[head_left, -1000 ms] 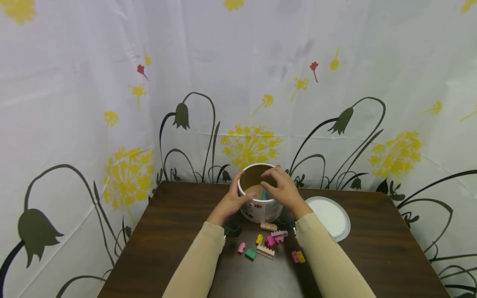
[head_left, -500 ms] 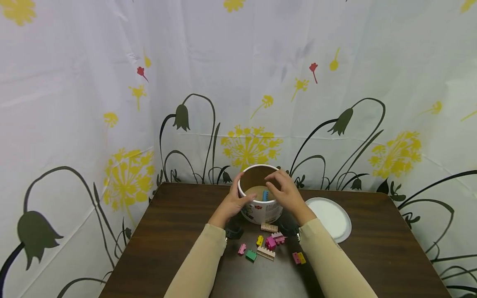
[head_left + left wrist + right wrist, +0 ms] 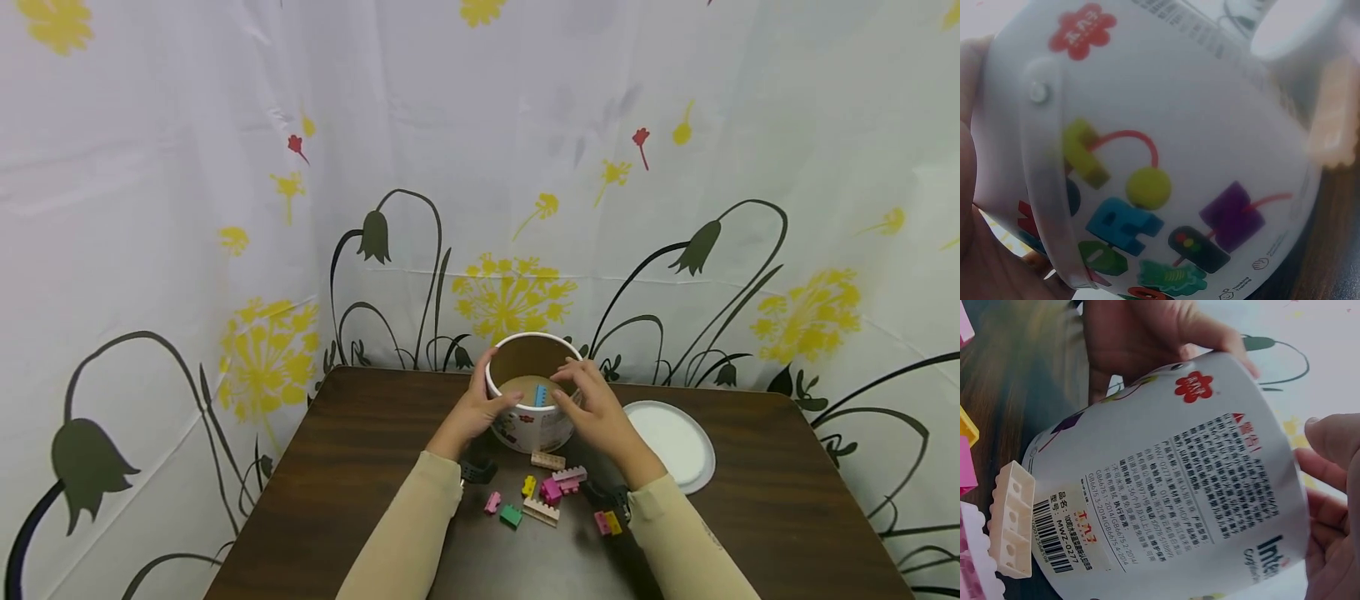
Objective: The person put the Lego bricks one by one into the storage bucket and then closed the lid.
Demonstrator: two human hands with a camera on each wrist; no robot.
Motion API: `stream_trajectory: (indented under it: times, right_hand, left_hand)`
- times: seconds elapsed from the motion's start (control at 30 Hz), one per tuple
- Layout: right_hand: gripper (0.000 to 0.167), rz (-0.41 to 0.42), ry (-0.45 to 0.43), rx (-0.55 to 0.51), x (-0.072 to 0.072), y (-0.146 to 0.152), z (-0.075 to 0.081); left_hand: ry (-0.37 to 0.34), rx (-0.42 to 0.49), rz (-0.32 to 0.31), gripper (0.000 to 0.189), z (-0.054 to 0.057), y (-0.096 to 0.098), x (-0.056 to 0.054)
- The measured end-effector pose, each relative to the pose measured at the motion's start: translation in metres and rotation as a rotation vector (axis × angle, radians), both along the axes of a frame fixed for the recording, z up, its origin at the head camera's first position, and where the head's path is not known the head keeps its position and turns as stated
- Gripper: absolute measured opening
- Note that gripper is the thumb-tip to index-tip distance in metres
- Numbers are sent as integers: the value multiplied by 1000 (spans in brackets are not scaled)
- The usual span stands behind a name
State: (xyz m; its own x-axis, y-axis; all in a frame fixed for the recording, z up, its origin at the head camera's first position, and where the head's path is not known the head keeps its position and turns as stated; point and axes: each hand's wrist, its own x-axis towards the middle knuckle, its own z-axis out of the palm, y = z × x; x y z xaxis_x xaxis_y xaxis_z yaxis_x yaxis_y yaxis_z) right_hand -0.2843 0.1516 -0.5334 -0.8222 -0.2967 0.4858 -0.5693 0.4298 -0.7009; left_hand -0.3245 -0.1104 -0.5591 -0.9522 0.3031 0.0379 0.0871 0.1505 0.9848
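A white round bucket (image 3: 534, 432) with printed letters and pictures stands near the table's back edge, its open top tilted toward me. My left hand (image 3: 476, 412) grips its left rim, thumb on the near side; in the left wrist view, part of that hand shows at the left. At the right of the rim is my right hand (image 3: 596, 408), fingers loosely bent over the opening, thumb apart from them. In the right wrist view, nothing shows between its thumb and fingers (image 3: 1322, 469). Inside the bucket lies a blue toy brick (image 3: 541, 395).
Several loose toy bricks lie before the bucket: a beige brick (image 3: 548, 460), a yellow brick (image 3: 528, 486), a green brick (image 3: 511, 516), a pink brick (image 3: 492, 502) and joined magenta and pink bricks (image 3: 551, 490). A white round lid (image 3: 671, 443) lies right, on the brown table (image 3: 360, 467).
My right hand has shifted down and right from over the opening to the bucket's right rim. The blue brick in the bucket shows more fully. My left hand keeps its hold.
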Motion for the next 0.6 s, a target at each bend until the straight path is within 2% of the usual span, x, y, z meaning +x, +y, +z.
stream_trajectory:
  times: [0.3,0.6]
  right_hand:
    - [21,-34,-83,-42,27,16,-2]
    - [26,-80,-43,19,56,22,1]
  left_hand:
    - [-21,9,20,102,5,1,2]
    - [-29,27,27,99,1,3,1]
